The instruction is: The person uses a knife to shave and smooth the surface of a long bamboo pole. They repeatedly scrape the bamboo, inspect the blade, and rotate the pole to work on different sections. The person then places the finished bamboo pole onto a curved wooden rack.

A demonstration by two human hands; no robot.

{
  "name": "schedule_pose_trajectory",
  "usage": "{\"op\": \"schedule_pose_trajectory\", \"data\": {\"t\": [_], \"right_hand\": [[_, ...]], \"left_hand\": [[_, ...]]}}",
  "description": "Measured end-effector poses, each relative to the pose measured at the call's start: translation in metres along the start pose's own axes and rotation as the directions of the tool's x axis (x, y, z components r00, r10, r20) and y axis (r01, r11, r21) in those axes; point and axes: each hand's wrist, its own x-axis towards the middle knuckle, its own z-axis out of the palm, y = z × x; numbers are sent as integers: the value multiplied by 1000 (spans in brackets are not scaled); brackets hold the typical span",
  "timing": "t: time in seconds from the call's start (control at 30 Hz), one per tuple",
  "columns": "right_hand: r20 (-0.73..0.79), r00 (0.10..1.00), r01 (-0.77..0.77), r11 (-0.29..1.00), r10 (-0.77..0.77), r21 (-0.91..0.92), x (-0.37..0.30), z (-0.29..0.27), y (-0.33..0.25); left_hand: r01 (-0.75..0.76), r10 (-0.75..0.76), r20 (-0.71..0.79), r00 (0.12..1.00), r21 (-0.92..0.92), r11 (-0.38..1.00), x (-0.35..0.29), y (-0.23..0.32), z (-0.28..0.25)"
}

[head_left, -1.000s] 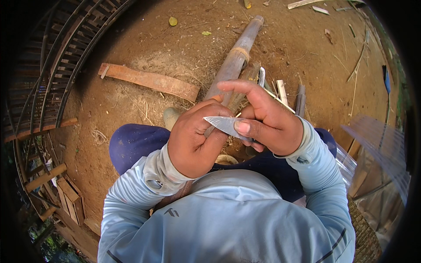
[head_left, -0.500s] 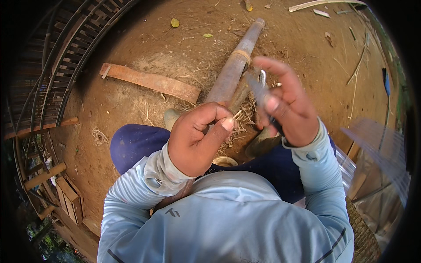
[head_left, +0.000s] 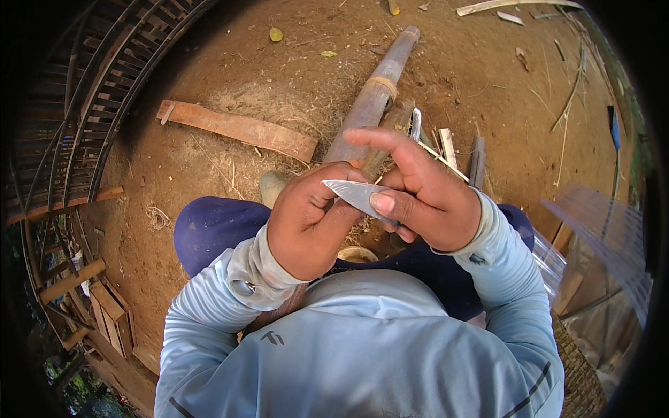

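My left hand (head_left: pixel 303 226) is closed, thumb pressed on the bent forefinger, around a thin pale sliver of wood that is now almost wholly hidden. In my right hand (head_left: pixel 442 202) is a small knife (head_left: pixel 350 194) with a pointed grey blade. My right thumb lies on the blade's base and the forefinger sticks out to the left above it. The blade crosses in front of my left fingertips, its tip pointing left. Whether its edge touches the sliver I cannot tell.
A bamboo pole (head_left: pixel 368 115) lies on the dirt ahead, a curved brown strip (head_left: pixel 237 130) to its left. Wood pieces (head_left: pixel 447 148) lie right of it. A round pale container (head_left: pixel 357 255) sits between my legs. Clear corrugated sheets (head_left: pixel 599 226) stand right; a slatted structure (head_left: pixel 115 83) is left.
My right hand has come left and slightly down with the knife, bringing the blade over the left fingertips. The sliver, seen sticking out before, is now covered. My left hand stays put.
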Motion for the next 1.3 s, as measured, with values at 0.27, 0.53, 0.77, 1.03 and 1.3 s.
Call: {"op": "schedule_pose_trajectory", "data": {"t": [0.27,0.53,0.77,1.03,1.3], "right_hand": [[0,1000,-14,1000,14,25,-2,-4,-4],[-280,954,125,991,-109,43,-4,-23,-2],[-110,994,31,999,-26,42,-8,-9,-3],[-35,999,10,999,-8,50,-1,4,2],[16,1000,-27,994,26,103,-1,-1,-3]], "left_hand": [[-92,84,66,994,131,987,0,-7,-8],[-119,111,60,992,160,980,1,-2,-4],[94,-96,-21,995,-80,992,-4,0,1],[94,-97,-13,995,-130,987,-4,-1,2],[-42,41,53,998,26,999,0,-9,-6]]}}
